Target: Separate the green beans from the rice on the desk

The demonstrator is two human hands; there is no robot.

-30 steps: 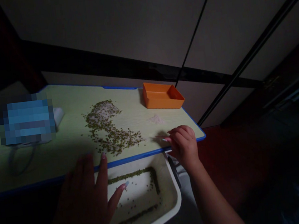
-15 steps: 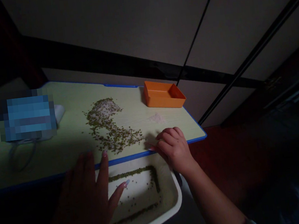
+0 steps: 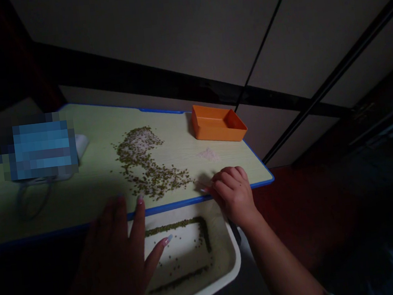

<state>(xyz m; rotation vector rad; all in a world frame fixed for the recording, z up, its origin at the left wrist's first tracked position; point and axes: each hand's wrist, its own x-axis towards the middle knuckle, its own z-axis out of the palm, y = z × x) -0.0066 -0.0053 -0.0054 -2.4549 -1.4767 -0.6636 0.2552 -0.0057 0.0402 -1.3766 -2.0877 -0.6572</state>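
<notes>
Green beans, seemingly mung beans [image 3: 164,177], lie in a curved spread on the pale table [image 3: 174,136], mixed with white rice-like grains [image 3: 139,142] toward the back. My right hand [image 3: 235,195] is at the front edge, just right of the beans' near end, its fingers curled and thumb and index close together; anything between them is too small to make out. Fingers apart, my left hand [image 3: 119,251] reaches over the table edge and the white basin [image 3: 235,256], holding nothing. Green beans line the basin's inner edges, and a few are scattered across its floor.
A small patch of white grains [image 3: 208,154] lies in front of an orange box [image 3: 219,130] at the back right. On the left are a blurred-out blue item [image 3: 42,148] and a looped cord [image 3: 36,215]. Cabinet panels [image 3: 155,34] rise behind the table.
The view has shifted slightly, moving the scene a little to the right. My right hand has slid very slightly right along the table edge; my left hand is almost unchanged.
</notes>
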